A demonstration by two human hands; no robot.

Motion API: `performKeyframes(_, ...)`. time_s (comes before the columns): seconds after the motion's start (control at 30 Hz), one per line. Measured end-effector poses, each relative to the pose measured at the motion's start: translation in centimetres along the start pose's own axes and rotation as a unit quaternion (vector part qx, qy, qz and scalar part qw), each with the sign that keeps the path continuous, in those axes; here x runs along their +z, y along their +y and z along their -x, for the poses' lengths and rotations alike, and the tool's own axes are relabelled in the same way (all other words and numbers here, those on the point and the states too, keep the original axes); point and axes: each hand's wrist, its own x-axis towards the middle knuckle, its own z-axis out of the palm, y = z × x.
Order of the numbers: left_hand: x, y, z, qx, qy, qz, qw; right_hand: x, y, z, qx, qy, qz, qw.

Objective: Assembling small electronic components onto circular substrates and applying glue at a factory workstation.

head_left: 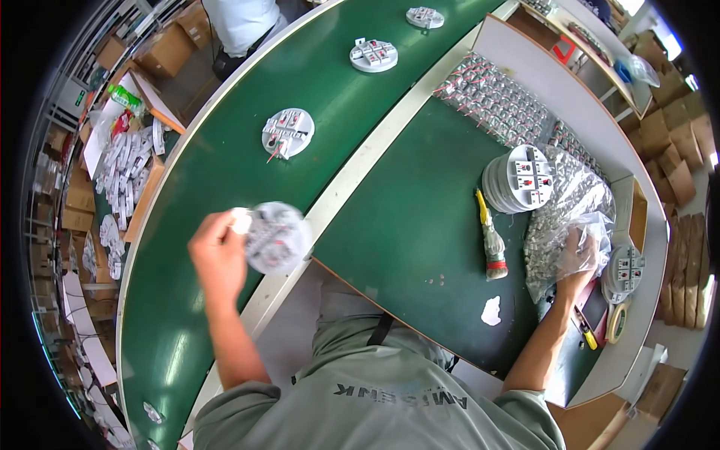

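My left hand (220,247) is closed at the edge of a round white plastic disc (276,238), blurred by motion, with small fittings on its face. It is over the green conveyor belt, close to the pale rail. My right hand (581,251) reaches into a clear plastic bag (574,187) full of small grey parts; the film covers its fingers. Beside the bag is a stack of similar white discs (517,180), the top one carrying small red and black fittings. A brush (492,244) with a yellow-ended, wrapped handle lies near the stack.
On the belt (225,169) stand more discs (288,133). Rows of wired parts (499,97) lie along the bench's far wall. At right are further discs (623,271), a tape roll (617,322) and a yellow-handled tool (586,330). A white scrap (490,310) lies nearer me.
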Motion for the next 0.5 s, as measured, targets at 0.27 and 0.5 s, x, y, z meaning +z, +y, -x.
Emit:
performKeyframes(0.27,14.3,6.8,3.4,0.085,-0.049,0.081,0.992,0.5,0.1,-0.8,0.009,0.009,0.026,1.0)
performKeyframes(0.5,13.3,7.5,5.7,0.0,-0.165,0.078,0.983,-1.0,-0.2,-0.7,-0.006,0.013,-0.004,1.0)
